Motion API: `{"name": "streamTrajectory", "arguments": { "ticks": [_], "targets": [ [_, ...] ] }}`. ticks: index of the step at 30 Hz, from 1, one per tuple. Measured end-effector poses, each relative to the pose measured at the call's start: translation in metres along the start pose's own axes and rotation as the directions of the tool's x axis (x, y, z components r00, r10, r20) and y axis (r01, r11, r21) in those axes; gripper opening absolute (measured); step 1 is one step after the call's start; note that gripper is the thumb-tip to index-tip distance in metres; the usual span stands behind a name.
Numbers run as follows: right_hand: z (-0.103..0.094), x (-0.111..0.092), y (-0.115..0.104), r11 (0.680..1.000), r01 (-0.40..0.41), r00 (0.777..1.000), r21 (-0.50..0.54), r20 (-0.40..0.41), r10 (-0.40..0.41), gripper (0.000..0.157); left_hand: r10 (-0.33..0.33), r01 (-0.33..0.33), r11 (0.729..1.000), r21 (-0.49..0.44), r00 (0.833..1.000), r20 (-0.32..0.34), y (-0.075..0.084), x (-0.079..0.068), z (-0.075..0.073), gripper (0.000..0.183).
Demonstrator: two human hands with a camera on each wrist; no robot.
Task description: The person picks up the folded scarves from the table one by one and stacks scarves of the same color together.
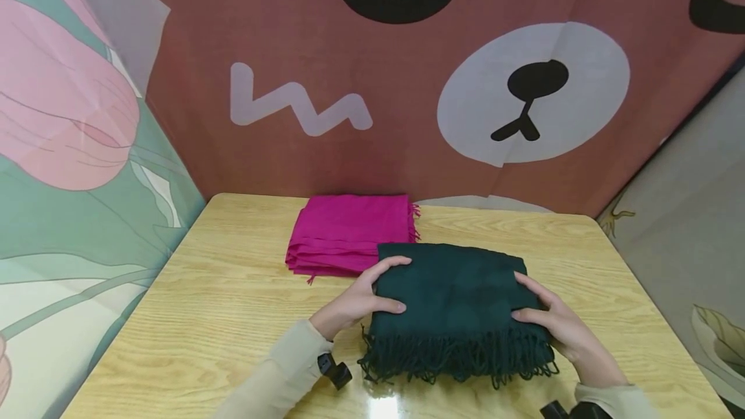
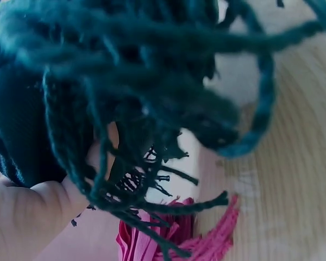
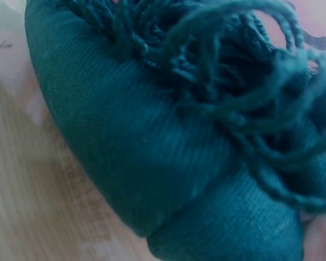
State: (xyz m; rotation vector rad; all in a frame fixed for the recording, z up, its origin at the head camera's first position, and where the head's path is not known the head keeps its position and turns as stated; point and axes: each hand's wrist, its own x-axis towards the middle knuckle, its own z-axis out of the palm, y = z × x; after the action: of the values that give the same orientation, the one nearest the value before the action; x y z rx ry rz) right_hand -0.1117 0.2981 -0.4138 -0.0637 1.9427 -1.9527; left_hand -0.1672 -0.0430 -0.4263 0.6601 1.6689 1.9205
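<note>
A folded dark green scarf with a twisted fringe along its near side is between my two hands. My left hand grips its left side, with the thumb and one finger lying over the top. The right hand holds the opposite side the same way. The other fingers of both hands are mostly hidden by the cloth. Green fringe strands hang in front of the left hand in its wrist view. Rounded folded layers fill the right wrist view.
Behind and left of the green scarf, a folded magenta scarf lies on the wooden table, partly overlapped by the green one in the head view. A printed bear curtain hangs along the back edge, with patterned cloths at both sides.
</note>
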Motion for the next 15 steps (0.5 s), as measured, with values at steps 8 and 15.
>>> {"name": "streamTrajectory", "arguments": {
  "ticks": [8, 15],
  "targets": [
    [-0.014, 0.005, -0.007, 1.0, 0.011, 0.999, -0.009, -0.033, -0.011, 0.069, 0.058, -0.061, 0.992, -0.109, 0.998, -0.028, 0.001, 0.016, 0.005, 0.07],
    [-0.026, 0.012, -0.012, 0.998, 0.017, 0.997, -0.062, -0.075, -0.022, 0.068, 0.049, -0.056, 0.991, -0.12, 0.997, -0.067, 0.005, 0.026, 0.008, 0.07]
  ]
}}
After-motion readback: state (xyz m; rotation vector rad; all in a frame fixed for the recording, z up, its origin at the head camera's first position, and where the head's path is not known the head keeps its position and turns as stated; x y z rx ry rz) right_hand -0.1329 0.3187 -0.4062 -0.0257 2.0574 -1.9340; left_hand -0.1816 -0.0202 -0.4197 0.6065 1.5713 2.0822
